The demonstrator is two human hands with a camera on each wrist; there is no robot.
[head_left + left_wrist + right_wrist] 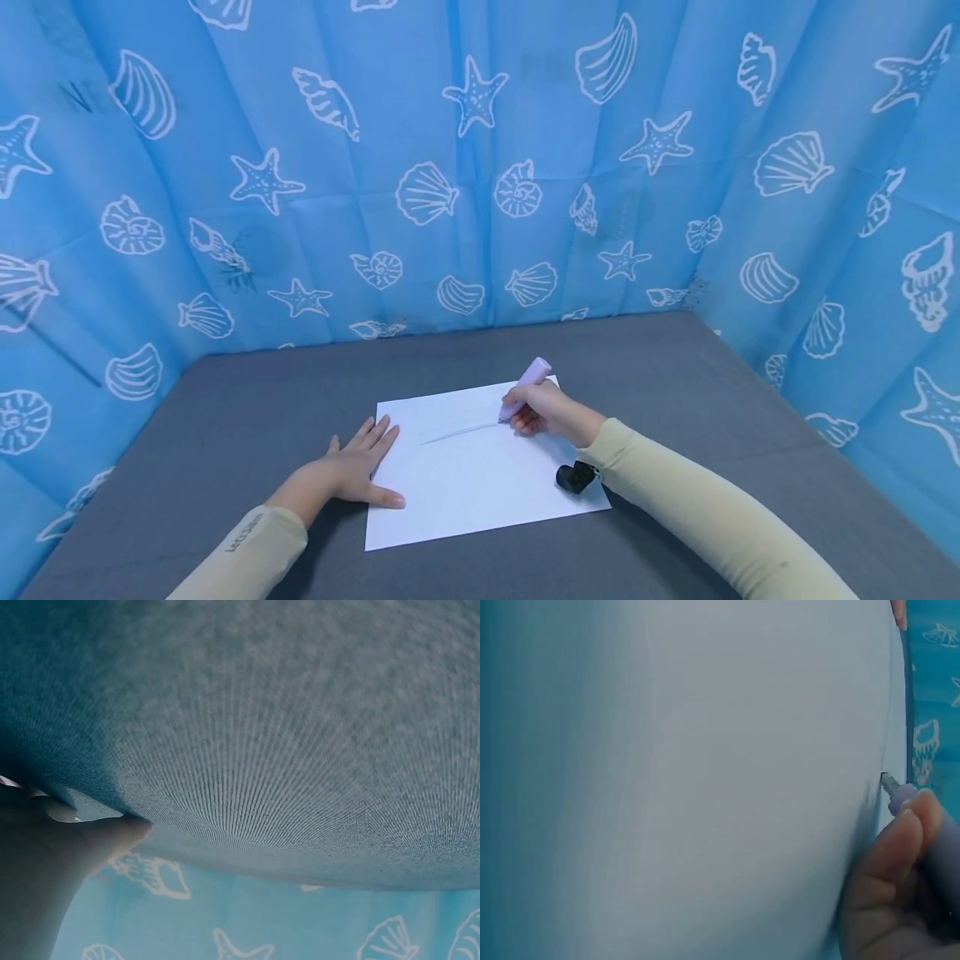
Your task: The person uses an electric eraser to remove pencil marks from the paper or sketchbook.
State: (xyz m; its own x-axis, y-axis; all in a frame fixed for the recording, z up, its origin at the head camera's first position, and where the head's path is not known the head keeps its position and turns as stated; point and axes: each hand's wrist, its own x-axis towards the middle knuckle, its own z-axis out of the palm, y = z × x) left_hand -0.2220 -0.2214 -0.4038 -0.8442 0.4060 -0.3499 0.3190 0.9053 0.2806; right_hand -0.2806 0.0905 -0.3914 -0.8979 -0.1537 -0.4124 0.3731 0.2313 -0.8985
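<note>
A white sheet of paper (457, 483) lies on the grey tabletop. My right hand (543, 408) pinches a thick lavender marker (535, 372) between thumb and fingers over the upper right of the sheet. In the right wrist view, the marker's narrow grey tip (889, 782) meets the paper. A thin, pale grey line (459, 434) runs leftward from that tip. Flat across the sheet's left edge rests my left hand (356, 471), fingers spread and thumb on the paper. The left wrist view shows part of that hand (97, 840) in shadow.
A small black device (576, 477) at the right wrist overlaps the sheet's lower right in the head view. Grey cloth (637, 350) covers the table. Behind and at both sides hangs a blue curtain (480, 225) with white shells and starfish.
</note>
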